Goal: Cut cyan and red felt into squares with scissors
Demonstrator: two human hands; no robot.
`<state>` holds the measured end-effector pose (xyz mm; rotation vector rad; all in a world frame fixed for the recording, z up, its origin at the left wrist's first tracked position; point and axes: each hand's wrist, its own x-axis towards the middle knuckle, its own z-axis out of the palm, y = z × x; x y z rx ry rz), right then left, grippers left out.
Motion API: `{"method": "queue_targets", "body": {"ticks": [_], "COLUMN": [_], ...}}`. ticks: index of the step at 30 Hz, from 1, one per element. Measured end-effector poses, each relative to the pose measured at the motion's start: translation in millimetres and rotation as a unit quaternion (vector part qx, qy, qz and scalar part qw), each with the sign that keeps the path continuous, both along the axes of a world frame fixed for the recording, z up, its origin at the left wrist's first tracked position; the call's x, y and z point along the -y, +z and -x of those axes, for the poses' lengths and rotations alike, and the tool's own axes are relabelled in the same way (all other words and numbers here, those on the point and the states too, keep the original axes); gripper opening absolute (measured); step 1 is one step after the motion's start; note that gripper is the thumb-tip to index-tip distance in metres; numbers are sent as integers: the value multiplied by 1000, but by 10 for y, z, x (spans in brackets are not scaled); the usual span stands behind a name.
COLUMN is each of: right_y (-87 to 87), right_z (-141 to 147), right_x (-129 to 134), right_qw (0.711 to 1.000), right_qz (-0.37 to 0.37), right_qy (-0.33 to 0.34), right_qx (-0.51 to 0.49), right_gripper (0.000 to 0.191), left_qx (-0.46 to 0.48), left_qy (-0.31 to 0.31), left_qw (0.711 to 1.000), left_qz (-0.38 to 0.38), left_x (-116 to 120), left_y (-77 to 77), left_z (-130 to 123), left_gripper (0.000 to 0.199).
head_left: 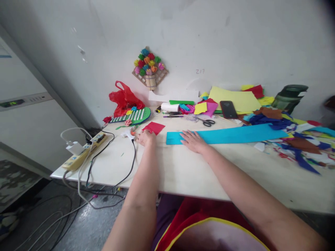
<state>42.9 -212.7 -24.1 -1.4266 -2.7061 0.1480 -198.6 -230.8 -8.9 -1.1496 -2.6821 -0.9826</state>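
Note:
My right hand point(193, 141) lies flat, fingers spread, on the left part of a long strip of bright blue crepe paper point(235, 135) stretched across the table. At the near-left corner of a small red paper piece point(156, 127) rests my left hand point(146, 137), fingers bent but apart; their tips are partly hidden. A white hot glue gun point(128, 134) with a black cord is just left of that hand. Beyond the blue strip lies a pair of black-handled scissors point(208, 122).
A power strip point(85, 152) with cords sits at the table's left edge. Behind are a green decorated board point(141, 116), a red plastic bag point(123, 98), pens point(174, 113) and a phone point(228, 109). Fabric-like scraps point(298, 144) and a green bottle point(289, 97) stand at right.

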Motion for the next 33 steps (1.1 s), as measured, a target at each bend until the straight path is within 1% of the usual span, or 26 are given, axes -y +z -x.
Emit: {"method": "queue_targets", "body": {"ticks": [3,5,7,8,9,10,11,13,15,17,18,20,22,25,27,31,33], "right_y": [-9,-19,-26,-29,-30,-30,-30,-26,-21,-13,-8,10,41,116,172,250,266], "right_z": [1,5,8,9,10,10,10,10,10,13,16,19,12,-49,-135,-388,-519], "right_x": [-5,-12,-18,-21,-22,-21,-19,-10,-2,-6,-15,-51,-111,-242,-356,-633,-776], "right_qw": [1000,1000,1000,1000,1000,1000,1000,1000,1000,1000,1000,1000,999,993,984,956,946], "right_qz": [-4,-9,-10,-10,-9,-9,-12,-19,-24,-18,-12,5,15,-14,-37,-43,-42], "right_qy": [1,3,2,2,2,3,3,3,2,1,1,-3,-6,-24,-67,-193,-229], "right_qx": [-2,-4,-7,-8,-8,-9,-10,-13,-13,-12,-12,-17,-38,-111,-161,-215,-226], "right_gripper": [61,61,61,61,60,60,60,60,59,59,59,59,57,49,43,39,40], "left_qx": [-2,-13,-38,-55,-72,-92,-116,-165,-207,-221,-220,-213,-211,-210,-205,-162,-154], "left_qy": [4,-8,-33,-57,-93,-144,-197,-302,-384,-427,-435,-433,-428,-424,-422,-401,-407], "left_qw": [1000,1000,999,997,993,985,973,938,900,874,867,867,870,873,876,895,893], "left_qz": [5,5,-9,-20,-30,-38,-41,-28,16,76,99,124,123,115,107,109,117], "left_x": [-6,-3,-1,-3,-5,-10,-16,-30,-46,-66,-77,-95,-103,-95,-91,-140,-191], "left_y": [-17,-12,4,15,25,33,37,30,-1,-49,-74,-118,-146,-144,-112,0,36], "left_z": [-5,-51,-138,-195,-259,-328,-398,-528,-627,-682,-695,-696,-684,-676,-690,-758,-791], "left_gripper": [24,27,31,32,34,35,36,38,41,43,44,45,46,45,45,48,50]}}
